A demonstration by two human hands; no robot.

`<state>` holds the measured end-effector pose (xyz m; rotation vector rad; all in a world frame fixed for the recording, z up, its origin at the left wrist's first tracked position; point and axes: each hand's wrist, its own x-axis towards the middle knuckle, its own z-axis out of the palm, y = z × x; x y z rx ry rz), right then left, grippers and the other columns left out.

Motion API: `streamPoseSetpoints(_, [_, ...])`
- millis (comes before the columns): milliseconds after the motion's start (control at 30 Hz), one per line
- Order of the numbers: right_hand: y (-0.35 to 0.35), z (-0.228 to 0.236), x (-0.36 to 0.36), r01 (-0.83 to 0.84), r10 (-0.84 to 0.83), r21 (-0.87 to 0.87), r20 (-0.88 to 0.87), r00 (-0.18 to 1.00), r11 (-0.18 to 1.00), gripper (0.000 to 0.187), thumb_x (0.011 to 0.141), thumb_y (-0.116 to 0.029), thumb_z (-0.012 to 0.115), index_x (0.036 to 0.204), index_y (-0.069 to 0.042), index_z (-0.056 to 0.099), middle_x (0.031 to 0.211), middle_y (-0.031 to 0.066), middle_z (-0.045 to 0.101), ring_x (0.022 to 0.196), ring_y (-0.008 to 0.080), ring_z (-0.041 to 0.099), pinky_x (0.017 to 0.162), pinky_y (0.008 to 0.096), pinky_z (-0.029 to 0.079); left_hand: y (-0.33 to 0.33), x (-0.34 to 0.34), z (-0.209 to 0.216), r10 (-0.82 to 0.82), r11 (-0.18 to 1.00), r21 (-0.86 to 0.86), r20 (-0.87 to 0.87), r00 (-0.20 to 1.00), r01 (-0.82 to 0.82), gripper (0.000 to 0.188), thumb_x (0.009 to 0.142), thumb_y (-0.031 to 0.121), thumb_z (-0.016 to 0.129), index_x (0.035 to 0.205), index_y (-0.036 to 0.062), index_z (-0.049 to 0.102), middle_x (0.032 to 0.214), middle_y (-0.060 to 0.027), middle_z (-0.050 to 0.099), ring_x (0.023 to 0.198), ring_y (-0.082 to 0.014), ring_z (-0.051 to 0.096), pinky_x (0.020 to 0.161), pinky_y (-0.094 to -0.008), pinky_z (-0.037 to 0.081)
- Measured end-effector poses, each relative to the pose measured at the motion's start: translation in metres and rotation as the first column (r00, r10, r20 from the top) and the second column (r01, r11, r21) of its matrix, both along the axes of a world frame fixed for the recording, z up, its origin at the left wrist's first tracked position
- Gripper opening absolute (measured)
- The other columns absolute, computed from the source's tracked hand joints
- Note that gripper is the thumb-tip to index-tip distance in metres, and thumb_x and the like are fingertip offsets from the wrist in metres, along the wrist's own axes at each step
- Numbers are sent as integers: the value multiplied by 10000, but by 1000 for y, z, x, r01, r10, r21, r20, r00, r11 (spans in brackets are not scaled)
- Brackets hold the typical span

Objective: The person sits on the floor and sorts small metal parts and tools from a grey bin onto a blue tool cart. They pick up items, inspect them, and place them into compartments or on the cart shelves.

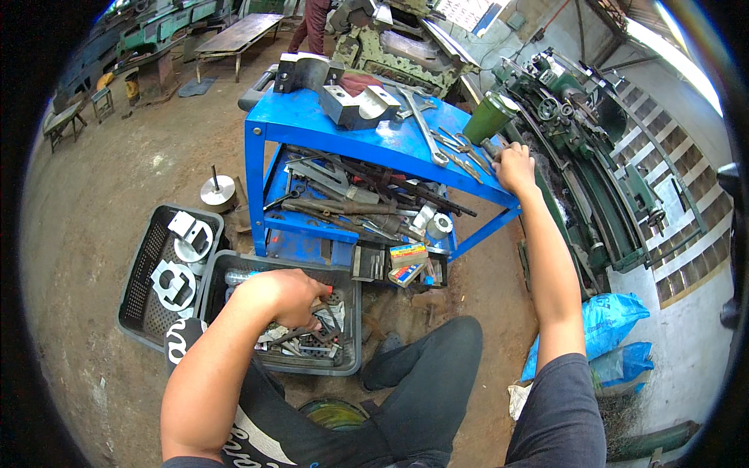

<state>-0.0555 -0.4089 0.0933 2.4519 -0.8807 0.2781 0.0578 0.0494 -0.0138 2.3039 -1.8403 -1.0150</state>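
Note:
My left hand reaches down into a grey plastic crate that holds mixed metal parts, cloth and small tools. Its fingers are bent and apart, with the index finger near a small red item; the palm side is hidden. At the right end of a blue metal cart, my right hand is closed at the edge of the top. A short dark cylinder lies against its fingers, but what the hand grips is partly hidden. Close by are a green cup, drill bits and a large wrench.
Metal blocks with curved cut-outs sit on the cart; tools crowd its shelf. Left stands a black crate with machined parts. A lathe and blue sacks are to the right. Another person's legs show behind.

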Motion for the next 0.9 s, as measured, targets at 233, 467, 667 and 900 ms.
streamPoseSetpoints(233, [87, 11, -9, -516, 284, 310, 561, 777, 799, 169, 944, -119, 633, 1082, -33, 679, 1002, 184, 702, 952, 329, 692, 843, 415, 537, 0, -4, 6, -13, 1000, 11, 29, 999, 13, 664, 835, 423, 772, 1380, 93, 585, 1215, -211, 682, 1142, -389, 640, 980, -455, 517])
streamPoseSetpoints(467, [172, -120, -13, -631, 793, 554, -94, 601, 544, 189, 897, -124, 655, 1070, -48, 670, 1025, 142, 655, 956, 360, 667, 813, 463, 532, 2, -6, 4, -19, 1000, 11, 10, 1000, 19, 581, 832, 382, 781, 1305, 80, 633, 1184, -195, 696, 1134, -379, 644, 967, -447, 521])
streamPoseSetpoints(667, [135, -235, 24, -495, 675, 601, -103, 731, 627, 237, 866, -31, 618, 1078, -77, 711, 1079, 146, 634, 998, 377, 669, 863, 473, 541, 4, -4, 4, -1, 1000, -30, -9, 1000, 1, 597, 842, 378, 771, 1336, 81, 614, 1139, -227, 699, 1104, -401, 646, 958, -467, 511])
streamPoseSetpoints(900, [135, -312, 39, -490, 693, 598, -158, 704, 634, 191, 857, -57, 589, 962, -89, 745, 1084, 152, 615, 960, 373, 692, 843, 473, 568, -1, 1, 6, 5, 1000, 16, -29, 1000, -4, 578, 851, 348, 761, 1350, 104, 602, 1096, -221, 711, 1067, -405, 660, 933, -477, 522])
